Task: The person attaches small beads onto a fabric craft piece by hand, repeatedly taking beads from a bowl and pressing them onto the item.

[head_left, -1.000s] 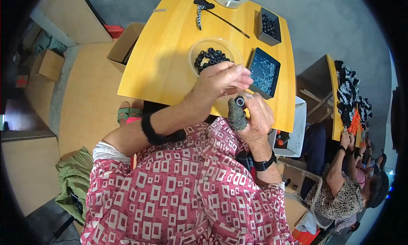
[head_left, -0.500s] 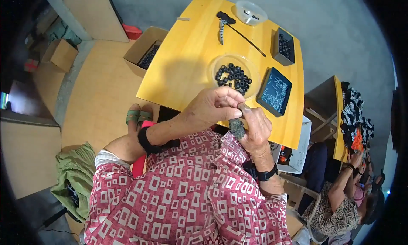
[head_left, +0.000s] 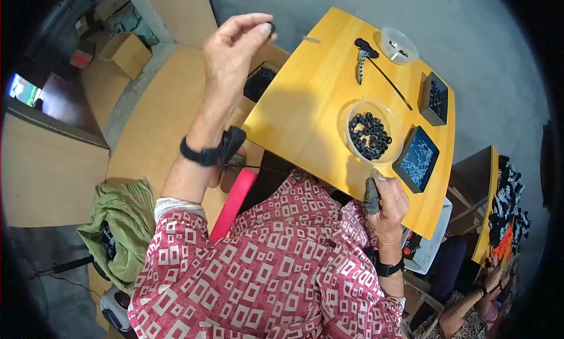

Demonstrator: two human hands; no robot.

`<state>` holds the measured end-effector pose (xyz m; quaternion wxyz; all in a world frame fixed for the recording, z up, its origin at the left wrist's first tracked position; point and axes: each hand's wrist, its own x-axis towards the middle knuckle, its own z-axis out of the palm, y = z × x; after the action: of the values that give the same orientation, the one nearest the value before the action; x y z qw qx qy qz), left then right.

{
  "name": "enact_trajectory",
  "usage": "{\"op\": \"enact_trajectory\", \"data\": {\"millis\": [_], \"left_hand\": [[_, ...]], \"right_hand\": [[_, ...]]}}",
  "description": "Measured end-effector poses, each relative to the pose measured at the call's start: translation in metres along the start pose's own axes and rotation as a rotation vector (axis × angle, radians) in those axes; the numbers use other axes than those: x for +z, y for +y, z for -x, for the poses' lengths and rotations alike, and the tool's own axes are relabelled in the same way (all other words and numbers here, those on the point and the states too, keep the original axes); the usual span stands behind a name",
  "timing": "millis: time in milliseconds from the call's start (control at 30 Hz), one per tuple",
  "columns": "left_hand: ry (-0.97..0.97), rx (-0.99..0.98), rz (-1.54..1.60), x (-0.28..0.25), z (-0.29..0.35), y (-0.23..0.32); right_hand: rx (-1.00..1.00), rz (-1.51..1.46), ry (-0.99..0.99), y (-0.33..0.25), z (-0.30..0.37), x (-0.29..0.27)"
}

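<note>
My left hand is raised beyond the table's left corner, above a cardboard box of small dark pieces. Its thumb and forefinger pinch a small black ring-like bead. At the table's near edge, my right hand grips a dark grey-green knitted piece, its fingers curled round the side. Just beyond that hand stands a clear round bowl of black beads. Beside the bowl lies a black tray of thin pale pieces.
On the yellow table are a grey bin of black beads, a clear tub and a thin black rod with a striped piece. A co-worker's hands handle black, white and orange material on another table at right.
My left hand has left the knitted piece and swung up and left with the black bead. The right hand keeps the knitted piece. The view has shifted, moving the table rightward.
</note>
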<state>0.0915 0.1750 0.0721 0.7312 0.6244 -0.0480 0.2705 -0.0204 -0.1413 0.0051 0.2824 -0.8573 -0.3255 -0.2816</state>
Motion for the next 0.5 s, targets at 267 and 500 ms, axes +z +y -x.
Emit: {"op": "enact_trajectory", "data": {"millis": [267, 500], "left_hand": [[0.162, -0.524, -0.082, -0.074, -0.045, -0.115], [-0.085, -0.574, 0.147, -0.064, 0.008, -0.072]], "right_hand": [[0.064, 0.023, -0.041, -0.006, -0.001, -0.008], [0.107, -0.001, -0.078, 0.005, -0.008, -0.010]]}}
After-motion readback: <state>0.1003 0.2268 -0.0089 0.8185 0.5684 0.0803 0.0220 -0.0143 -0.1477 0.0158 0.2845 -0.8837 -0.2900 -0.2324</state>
